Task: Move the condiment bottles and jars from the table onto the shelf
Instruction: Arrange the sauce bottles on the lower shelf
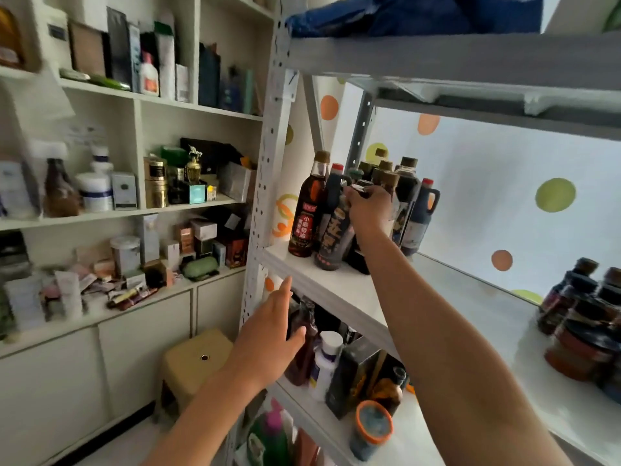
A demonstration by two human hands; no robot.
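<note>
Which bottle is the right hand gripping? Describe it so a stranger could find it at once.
Start at the grey metal shelving rack, on its white middle shelf board. At the left end stands a cluster of dark sauce bottles; the right hand grips the tall dark bottle with large gold characters. It stands front-most, tilted, right of the amber bottle with the red label.

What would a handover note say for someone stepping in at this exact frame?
Right hand: gripping the top of a dark bottle standing on the white shelf, among the bottle cluster at its left end.
Left hand: open, holding nothing, fingers extended near the shelf's front edge.
Done: many bottles already stand on this shelf, including a second group at the right.
Left: let go of the dark bottle once it is settled. The table is out of view, so I cannot tell how many bottles or jars remain to bring over.
</note>
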